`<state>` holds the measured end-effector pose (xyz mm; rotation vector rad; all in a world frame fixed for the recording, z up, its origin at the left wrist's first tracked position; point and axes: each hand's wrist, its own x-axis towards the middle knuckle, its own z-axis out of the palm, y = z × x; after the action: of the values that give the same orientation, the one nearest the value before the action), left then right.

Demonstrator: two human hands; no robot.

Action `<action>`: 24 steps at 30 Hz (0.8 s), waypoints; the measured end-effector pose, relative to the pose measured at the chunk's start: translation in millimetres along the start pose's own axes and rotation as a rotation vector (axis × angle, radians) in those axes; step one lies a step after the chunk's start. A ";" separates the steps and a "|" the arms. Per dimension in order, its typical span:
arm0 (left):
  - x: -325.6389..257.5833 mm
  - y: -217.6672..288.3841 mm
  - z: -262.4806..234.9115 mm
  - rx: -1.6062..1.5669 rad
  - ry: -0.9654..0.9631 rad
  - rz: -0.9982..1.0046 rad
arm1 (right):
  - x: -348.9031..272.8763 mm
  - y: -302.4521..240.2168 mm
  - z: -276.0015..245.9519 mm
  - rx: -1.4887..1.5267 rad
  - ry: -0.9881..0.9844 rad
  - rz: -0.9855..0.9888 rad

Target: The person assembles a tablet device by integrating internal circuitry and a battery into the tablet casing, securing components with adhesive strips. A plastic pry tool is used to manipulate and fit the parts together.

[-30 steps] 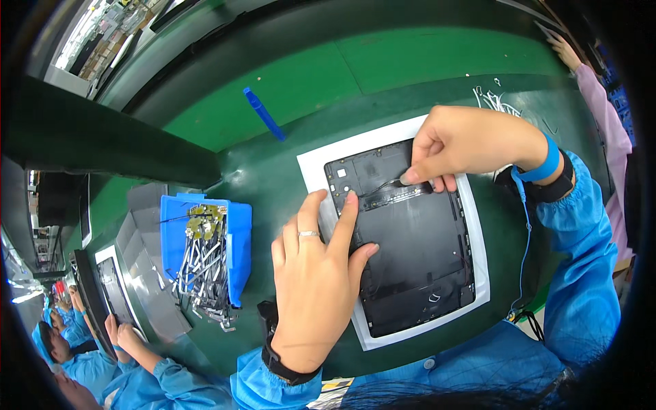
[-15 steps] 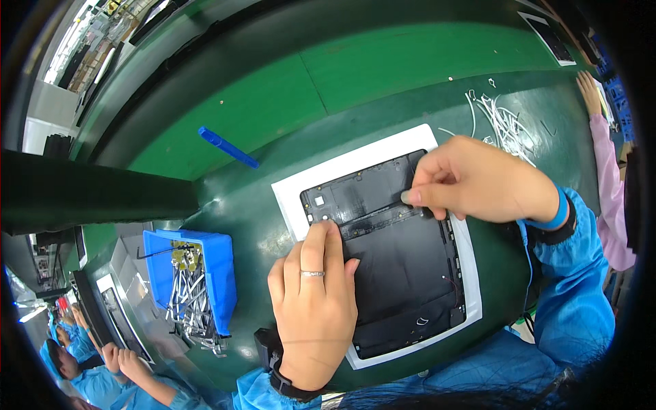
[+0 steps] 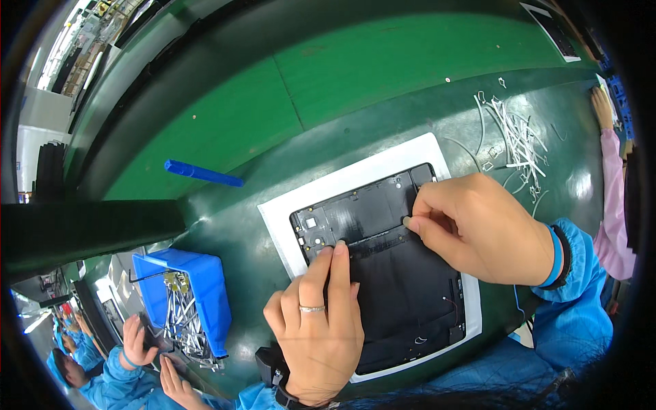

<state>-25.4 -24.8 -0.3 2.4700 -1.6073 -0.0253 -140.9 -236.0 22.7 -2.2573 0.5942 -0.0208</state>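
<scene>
A black tablet-like housing (image 3: 410,287) lies on a white sheet (image 3: 355,161) on the green table. A narrow dark strip runs across the housing, with a thin shiny line along its upper edge. My left hand (image 3: 318,328) rests palm down on the housing. Its index and middle fingertips press at the left end of that line, and nothing shows in its grasp. At the line's right end, my right hand (image 3: 482,229) is closed in a pinch. Whatever its thumb and finger hold is hidden. The hand covers the housing's right edge.
To the left stands a blue bin (image 3: 222,294) filled with silver flat strips. A blue pen-shaped tool (image 3: 203,173) lies beyond. Loose white strips (image 3: 523,140) are scattered at the right. Co-workers' hands show at the left (image 3: 137,345) and far right (image 3: 601,108).
The view has shifted a little. My left index and middle fingertips still press the housing; my right hand keeps its pinch at the strip. The left co-worker's hands have moved apart.
</scene>
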 end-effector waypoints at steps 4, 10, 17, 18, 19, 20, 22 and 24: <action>-3.0 2.5 3.4 0.070 0.013 -0.010 | 0.5 -3.9 -0.2 -0.029 0.012 -0.011; -36.6 -48.8 60.9 -0.254 -0.515 -0.020 | 0.2 -5.2 0.2 -0.085 0.006 -0.016; -42.0 -56.6 94.0 -0.364 -0.333 0.116 | -0.3 -4.7 2.2 -0.134 0.015 -0.029; -42.4 -57.6 97.1 -0.349 -0.291 0.158 | 0.0 -5.3 2.4 -0.135 0.014 -0.028; -42.8 -59.0 100.9 -0.333 -0.248 0.201 | 0.3 -6.1 2.5 -0.134 0.011 -0.029; -43.5 -60.8 105.5 -0.316 -0.204 0.243 | 0.9 -6.8 2.6 -0.134 0.007 -0.029; -52.6 -70.9 122.4 -0.536 -0.289 0.157 | 1.5 -7.4 2.5 -0.134 0.001 -0.025; -57.3 -76.6 127.2 -0.754 -0.374 0.067 | 0.9 -7.1 1.4 -0.133 -0.005 -0.020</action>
<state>5.0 37.8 -143.5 1.8785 -1.4286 -0.9436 -136.8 -231.2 26.5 -2.3912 0.5854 0.0155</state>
